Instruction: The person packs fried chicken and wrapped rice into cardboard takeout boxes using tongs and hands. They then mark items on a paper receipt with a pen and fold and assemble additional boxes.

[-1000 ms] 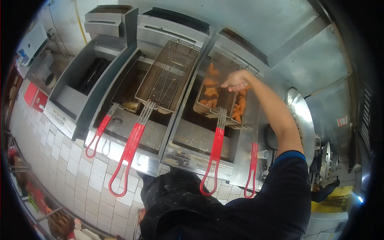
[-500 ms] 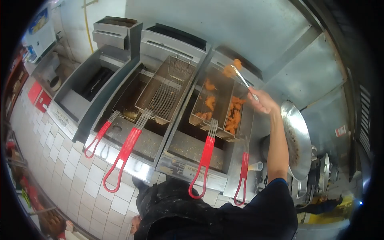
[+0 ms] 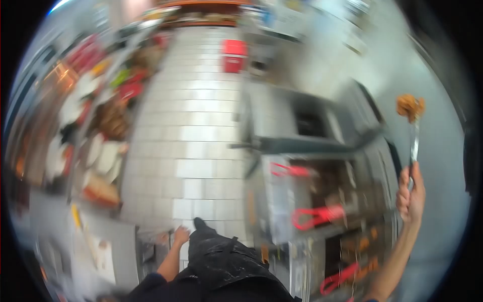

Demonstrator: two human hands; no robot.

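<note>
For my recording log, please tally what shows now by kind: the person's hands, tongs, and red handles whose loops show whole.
Hands, the left hand and the right hand: 2
Tongs, held in the right hand: 1
Red handles, motion-blurred: 3
Total: 6

I can't read a single word or number from here: the pale mark on the red box (image 3: 234, 56) is blurred, as is the blue patch by the white unit (image 3: 286, 21) right of that box.
</note>
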